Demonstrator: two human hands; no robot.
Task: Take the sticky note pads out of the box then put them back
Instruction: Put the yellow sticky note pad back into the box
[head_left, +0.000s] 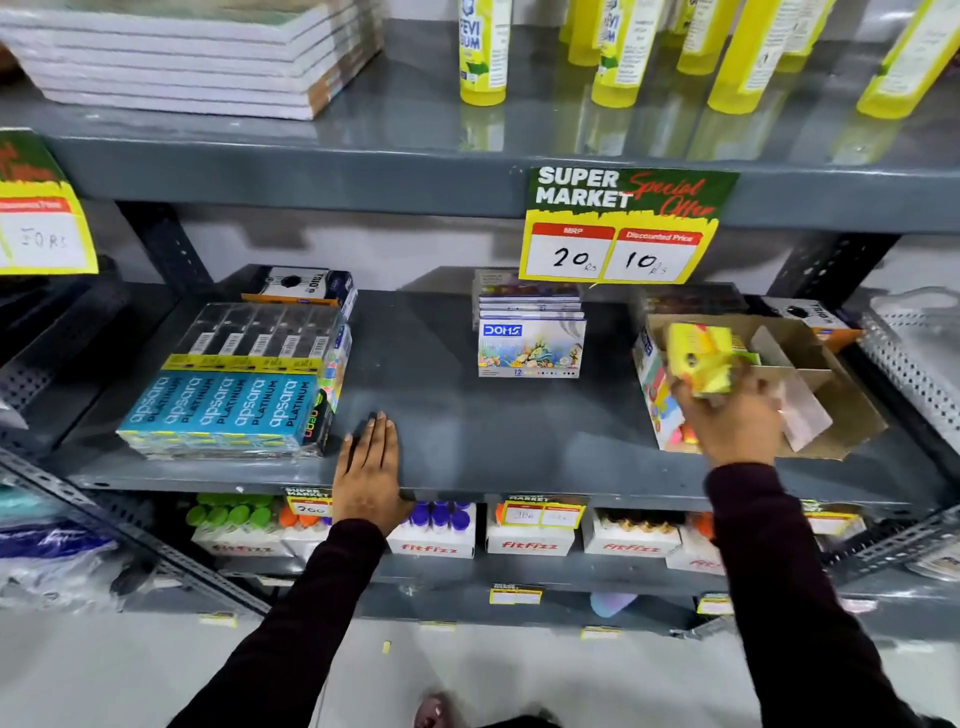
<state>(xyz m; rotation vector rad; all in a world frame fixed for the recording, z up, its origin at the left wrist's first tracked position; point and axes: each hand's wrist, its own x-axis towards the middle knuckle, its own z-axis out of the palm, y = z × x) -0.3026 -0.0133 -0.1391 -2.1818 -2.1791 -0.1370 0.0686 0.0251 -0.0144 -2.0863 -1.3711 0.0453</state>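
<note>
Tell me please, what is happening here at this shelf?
A person stands at a grey shop shelf. The right hand holds a yellow sticky note pad above an open cardboard box at the right of the shelf. Whether the pad is going out or back in cannot be told. The left hand lies flat on the shelf edge, holding nothing, beside a stack of blue pencil boxes.

The right hand (737, 421) grips yellow sticky note pads (698, 358) over the open cardboard box (831, 410); the left hand (366, 467) lies flat on the grey metal shelf (467, 415).
</note>
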